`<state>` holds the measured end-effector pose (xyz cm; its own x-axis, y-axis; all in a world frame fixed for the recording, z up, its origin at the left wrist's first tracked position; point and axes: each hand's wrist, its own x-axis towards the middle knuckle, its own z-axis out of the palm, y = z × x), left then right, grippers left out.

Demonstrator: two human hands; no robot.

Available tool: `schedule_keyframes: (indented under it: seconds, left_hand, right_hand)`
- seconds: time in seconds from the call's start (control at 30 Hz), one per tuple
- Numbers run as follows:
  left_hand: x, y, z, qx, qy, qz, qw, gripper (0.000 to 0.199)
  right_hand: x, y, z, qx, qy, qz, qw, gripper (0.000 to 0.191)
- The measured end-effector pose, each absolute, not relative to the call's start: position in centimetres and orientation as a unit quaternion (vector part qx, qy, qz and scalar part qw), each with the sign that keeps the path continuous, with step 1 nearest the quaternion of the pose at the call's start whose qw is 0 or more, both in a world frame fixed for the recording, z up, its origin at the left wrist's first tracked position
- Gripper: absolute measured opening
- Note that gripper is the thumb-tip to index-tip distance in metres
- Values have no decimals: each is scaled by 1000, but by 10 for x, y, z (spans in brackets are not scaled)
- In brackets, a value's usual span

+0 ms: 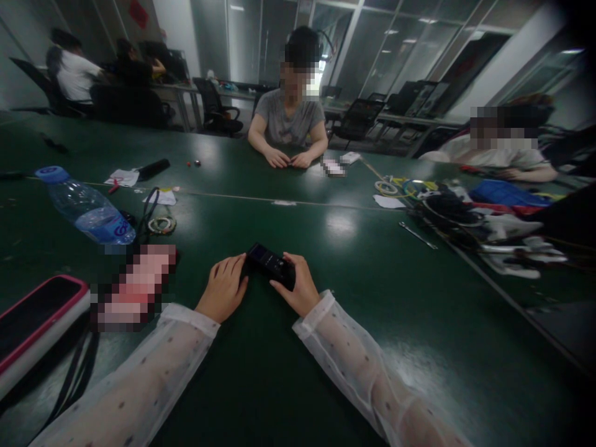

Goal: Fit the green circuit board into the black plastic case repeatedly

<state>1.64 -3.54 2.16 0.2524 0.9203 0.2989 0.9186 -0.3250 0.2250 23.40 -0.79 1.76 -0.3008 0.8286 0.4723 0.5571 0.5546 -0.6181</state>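
Observation:
A small black handheld device (267,261) with a dark screen and faint lit text is between my hands, over the green table (261,385). My right hand (298,285) grips its right end, with the thumb on the near edge and the fingers behind. At its left end, my left hand (223,287) has its fingers curled against the corner, and the thumb lies along the near side. The undersides of both hands are hidden, as is the back of the device. Both arms are in sheer white dotted sleeves.
At left are a water bottle (86,208), a blurred-out reddish flat object (139,285), a pink-rimmed device (41,316) and black straps. A wrench (418,236) lies at right beside a heap of cables and parts (493,217). A person (289,121) sits opposite; others sit farther off.

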Motion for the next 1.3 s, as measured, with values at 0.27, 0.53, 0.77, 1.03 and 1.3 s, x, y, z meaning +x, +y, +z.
schedule_keyframes:
  seconds: [0.27, 0.53, 0.77, 1.03, 1.3]
  left_hand:
    - [16, -35, 22, 790, 581, 194, 13, 46]
    - [16, -35, 23, 789, 581, 198, 19, 45]
    - [17, -35, 25, 789, 585, 189, 15, 43]
    - [17, -35, 23, 790, 582, 191, 9, 44]
    - [15, -35, 23, 794, 578, 187, 13, 42]
  right_hand:
    - [235, -9, 18, -451, -783, 181, 388, 60]
    - [236, -8, 16, -463, -784, 194, 366, 54]
    - [236, -7, 14, -465, -782, 184, 371, 54]
    - [236, -8, 15, -472, -780, 187, 366, 55]
    - [235, -12, 22, -471, -762, 165, 412, 52]
